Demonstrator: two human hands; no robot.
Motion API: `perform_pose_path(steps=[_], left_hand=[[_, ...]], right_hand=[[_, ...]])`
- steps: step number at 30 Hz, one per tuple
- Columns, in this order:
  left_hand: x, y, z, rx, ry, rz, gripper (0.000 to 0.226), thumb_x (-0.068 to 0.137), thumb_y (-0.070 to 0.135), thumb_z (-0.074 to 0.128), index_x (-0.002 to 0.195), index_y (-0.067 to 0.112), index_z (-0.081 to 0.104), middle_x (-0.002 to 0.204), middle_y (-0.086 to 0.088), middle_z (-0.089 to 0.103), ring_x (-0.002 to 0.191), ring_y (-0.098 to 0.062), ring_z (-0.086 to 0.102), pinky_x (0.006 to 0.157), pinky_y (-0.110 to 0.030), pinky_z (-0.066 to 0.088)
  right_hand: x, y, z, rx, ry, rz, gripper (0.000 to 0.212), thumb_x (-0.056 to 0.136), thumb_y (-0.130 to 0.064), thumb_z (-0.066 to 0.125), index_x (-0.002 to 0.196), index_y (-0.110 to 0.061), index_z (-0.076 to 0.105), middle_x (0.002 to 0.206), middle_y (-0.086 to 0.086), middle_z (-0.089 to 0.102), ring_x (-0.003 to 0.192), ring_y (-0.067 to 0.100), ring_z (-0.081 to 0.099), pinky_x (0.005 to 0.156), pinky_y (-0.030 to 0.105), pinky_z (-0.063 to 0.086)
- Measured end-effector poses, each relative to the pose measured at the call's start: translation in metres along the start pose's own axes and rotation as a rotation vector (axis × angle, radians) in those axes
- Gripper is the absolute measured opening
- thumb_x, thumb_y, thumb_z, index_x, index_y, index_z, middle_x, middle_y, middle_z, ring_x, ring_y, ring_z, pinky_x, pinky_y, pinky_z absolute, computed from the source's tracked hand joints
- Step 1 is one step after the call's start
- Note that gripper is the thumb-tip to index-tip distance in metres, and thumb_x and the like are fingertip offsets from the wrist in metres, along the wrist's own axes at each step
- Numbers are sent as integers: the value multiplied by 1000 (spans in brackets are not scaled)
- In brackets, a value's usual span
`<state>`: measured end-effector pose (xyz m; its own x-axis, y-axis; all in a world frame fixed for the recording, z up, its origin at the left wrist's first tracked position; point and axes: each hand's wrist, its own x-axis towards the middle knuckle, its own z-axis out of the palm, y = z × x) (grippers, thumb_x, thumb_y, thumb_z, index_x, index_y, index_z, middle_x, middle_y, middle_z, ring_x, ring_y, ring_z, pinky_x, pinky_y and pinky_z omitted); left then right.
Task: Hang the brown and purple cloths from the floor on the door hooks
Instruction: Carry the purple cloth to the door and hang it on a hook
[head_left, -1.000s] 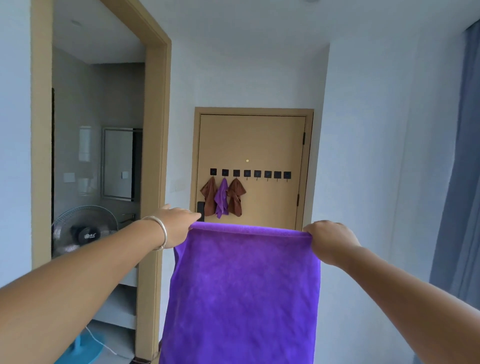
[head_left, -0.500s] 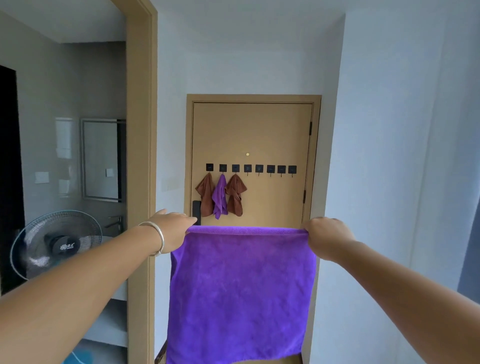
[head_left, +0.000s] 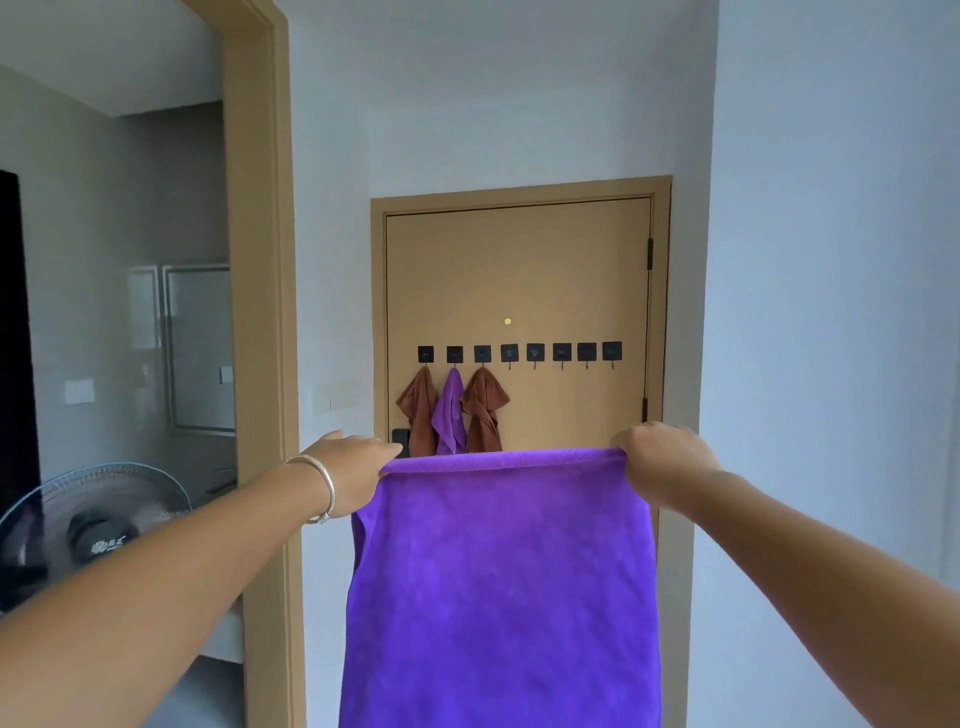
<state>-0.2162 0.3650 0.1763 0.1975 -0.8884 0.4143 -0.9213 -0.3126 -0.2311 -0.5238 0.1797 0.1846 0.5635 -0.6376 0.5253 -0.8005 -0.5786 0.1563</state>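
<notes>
The held purple cloth (head_left: 501, 587) runs off the bottom edge and hides the lower part of the far door (head_left: 519, 270), while the fan (head_left: 78, 530) at near left is cut by the frame and the doorway post.

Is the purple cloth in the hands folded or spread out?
Spread out. The purple cloth hangs flat, its top edge stretched between the left hand and the right hand, each gripping a corner.
</notes>
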Motion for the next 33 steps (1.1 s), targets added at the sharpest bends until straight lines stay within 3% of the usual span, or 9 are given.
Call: perform_pose_path(steps=[7, 11, 18, 24, 28, 33], left_hand=[[82, 6, 27, 46, -8, -7, 27, 89, 1, 35, 79, 26, 37, 80, 7, 51, 79, -19, 48, 91, -31, 32], [116, 4, 54, 44, -38, -5, 26, 90, 3, 36, 78, 26, 39, 80, 6, 53, 76, -17, 49, 88, -29, 34], [181, -29, 105, 34, -82, 11, 22, 94, 5, 38, 85, 24, 41, 83, 3, 54, 78, -18, 52, 93, -33, 42], [248, -74, 149, 5, -50, 52, 19, 95, 6, 41, 89, 24, 43, 86, 2, 56, 77, -17, 52, 84, -32, 50], [294, -105, 174, -23, -30, 75, 20, 96, 7, 45, 89, 25, 40, 84, 4, 53, 79, -16, 52, 69, -25, 42], [339, -133, 211, -42, -42, 117, 17, 96, 8, 46, 90, 24, 42, 79, 6, 48, 75, -14, 50, 65, -23, 35]], right_hand=[[72, 35, 54, 3, 6, -27, 34, 86, -5, 37, 93, -24, 65, 86, -2, 65, 79, 20, 60, 68, 30, 47], [105, 41, 88, 8, -34, -36, 34, 88, -6, 36, 94, -24, 64, 85, -3, 65, 79, 18, 60, 74, 31, 51], [173, 24, 139, -24, -65, -39, 33, 85, -5, 37, 93, -23, 64, 86, -3, 64, 79, 18, 59, 66, 28, 40], [246, 1, 173, -34, -80, 34, 32, 87, -6, 38, 89, -25, 64, 80, -5, 63, 74, 16, 58, 65, 28, 47], [294, -13, 196, -36, -84, 78, 31, 87, -7, 39, 86, -26, 64, 78, -6, 62, 72, 14, 58, 68, 29, 53], [336, -27, 231, -54, -106, 117, 31, 85, -8, 39, 85, -26, 64, 78, -6, 63, 72, 15, 59, 69, 31, 54]])
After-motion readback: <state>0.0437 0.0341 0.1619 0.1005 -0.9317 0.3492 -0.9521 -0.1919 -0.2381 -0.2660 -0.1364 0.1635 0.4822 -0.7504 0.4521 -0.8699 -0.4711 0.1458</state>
